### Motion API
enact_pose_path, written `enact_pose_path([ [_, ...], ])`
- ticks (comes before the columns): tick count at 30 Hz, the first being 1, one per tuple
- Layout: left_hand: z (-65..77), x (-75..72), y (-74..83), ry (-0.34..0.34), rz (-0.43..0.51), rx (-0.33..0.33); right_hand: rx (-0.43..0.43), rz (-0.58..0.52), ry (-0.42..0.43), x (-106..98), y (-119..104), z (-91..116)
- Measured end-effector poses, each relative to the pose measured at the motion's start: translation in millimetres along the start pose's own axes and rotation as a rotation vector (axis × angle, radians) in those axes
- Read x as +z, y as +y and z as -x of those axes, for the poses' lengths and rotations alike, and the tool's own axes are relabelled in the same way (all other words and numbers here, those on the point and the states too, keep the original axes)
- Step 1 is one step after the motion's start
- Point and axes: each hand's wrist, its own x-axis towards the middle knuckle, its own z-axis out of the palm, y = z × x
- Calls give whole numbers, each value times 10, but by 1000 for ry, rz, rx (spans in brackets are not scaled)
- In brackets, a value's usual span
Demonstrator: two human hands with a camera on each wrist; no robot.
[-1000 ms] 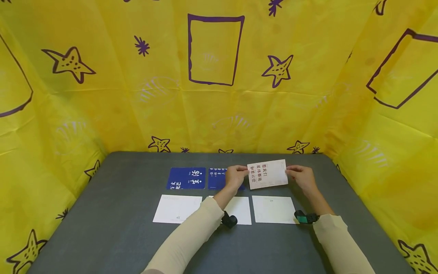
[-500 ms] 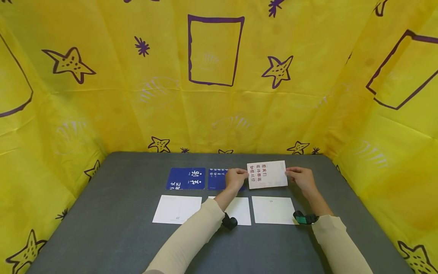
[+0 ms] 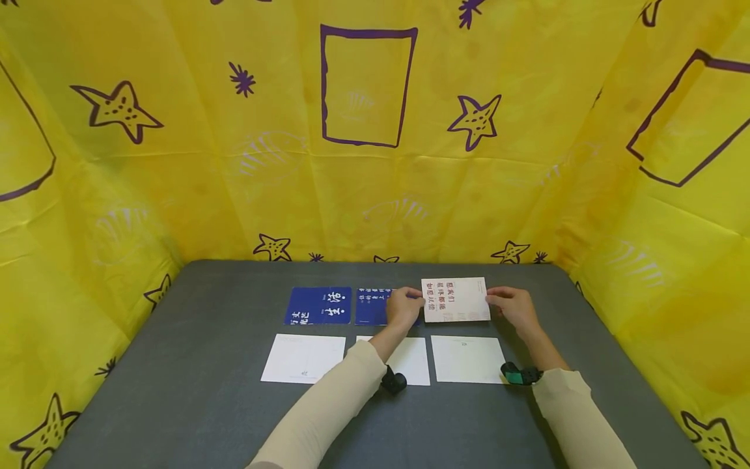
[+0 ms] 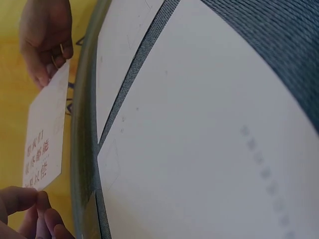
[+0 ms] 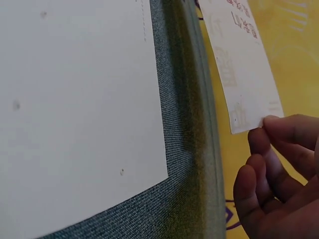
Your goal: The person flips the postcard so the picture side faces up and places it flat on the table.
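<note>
A pale postcard (image 3: 463,301) with reddish Chinese characters is held between my two hands at the back right. My left hand (image 3: 403,307) pinches its left edge, thumb against fingers, as the left wrist view shows up close. At the opposite edge my right hand (image 3: 515,307) pinches it between thumb and fingertip; in the right wrist view that hand's other fingers (image 5: 245,181) are curled loosely below the card corner. A blue postcard (image 3: 370,312) with white characters lies under my left hand, partly hidden by it. Left of that is another blue postcard (image 3: 319,306).
In front lies a row of white cards: a left one (image 3: 301,358), a middle one (image 3: 413,361) partly covered by my left sleeve, and a right one (image 3: 467,359) by my right wrist. The dark grey table (image 3: 193,391) meets a yellow patterned cloth (image 3: 363,195) behind.
The pale postcard has come down slightly and straightened from its tilt, shifting a touch left. Both hands still pinch its edges, the right one moving slightly left with it.
</note>
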Motion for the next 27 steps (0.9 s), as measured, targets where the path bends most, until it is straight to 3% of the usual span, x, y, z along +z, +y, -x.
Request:
enact_pose_path([
  [7, -3, 12, -6, 13, -2, -13, 26, 38, -20, 16, 5, -5],
  [19, 14, 51, 2, -26, 15, -29, 46, 49, -31, 18, 53, -15],
  [27, 33, 44, -24, -45, -17, 45, 43, 82, -69, 30, 93, -26],
])
